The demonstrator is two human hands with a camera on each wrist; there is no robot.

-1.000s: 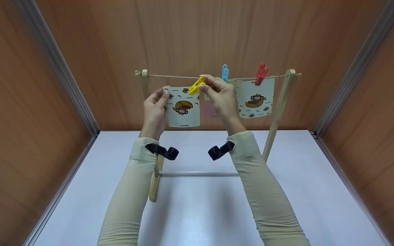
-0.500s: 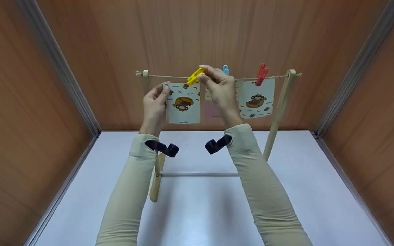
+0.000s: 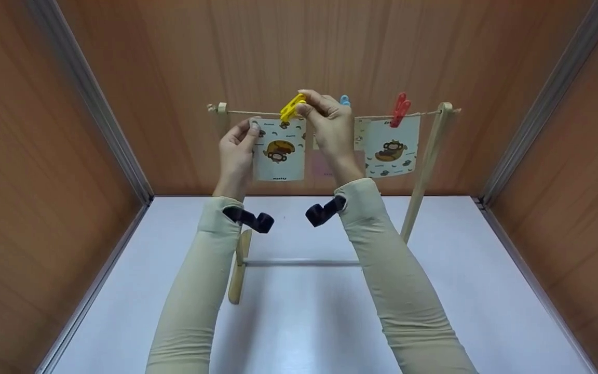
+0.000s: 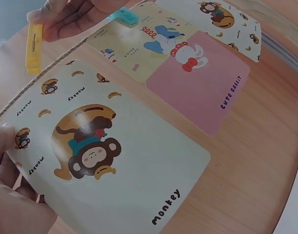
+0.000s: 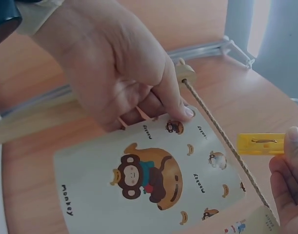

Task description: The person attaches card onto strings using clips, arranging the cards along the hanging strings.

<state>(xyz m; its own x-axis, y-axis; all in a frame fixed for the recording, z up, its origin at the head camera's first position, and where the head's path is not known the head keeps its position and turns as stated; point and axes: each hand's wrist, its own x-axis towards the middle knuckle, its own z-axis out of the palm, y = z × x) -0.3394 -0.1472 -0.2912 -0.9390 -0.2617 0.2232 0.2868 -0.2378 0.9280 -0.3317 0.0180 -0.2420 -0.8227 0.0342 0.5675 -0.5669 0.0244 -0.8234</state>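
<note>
My left hand point(image 3: 235, 161) pinches a white monkey-print card point(image 3: 280, 169) by its upper left corner. The card hangs with its top edge just below the rope point(image 5: 222, 131), and its large monkey is upside down in the head view. Between thumb and fingers, my right hand point(image 3: 336, 130) holds a yellow clothespin point(image 3: 289, 109). The clothespin point(image 4: 33, 48) lies close to the rope, above the card's top edge; I cannot tell whether it touches the rope. In the right wrist view the card point(image 5: 105, 170) is apart from the clothespin point(image 5: 260, 144).
The rope spans a wooden stand with a right post point(image 3: 423, 182) and a low crossbar point(image 3: 299, 262). A red clothespin point(image 3: 400, 110) pins another monkey card point(image 3: 393, 150). A blue clothespin point(image 4: 123, 17) is at a yellowish card point(image 4: 131, 46), beside a pink rabbit card point(image 4: 207, 92).
Both hands have risen, carrying the monkey card and yellow clothespin up to the rope. The clothespin has also shifted slightly left.
</note>
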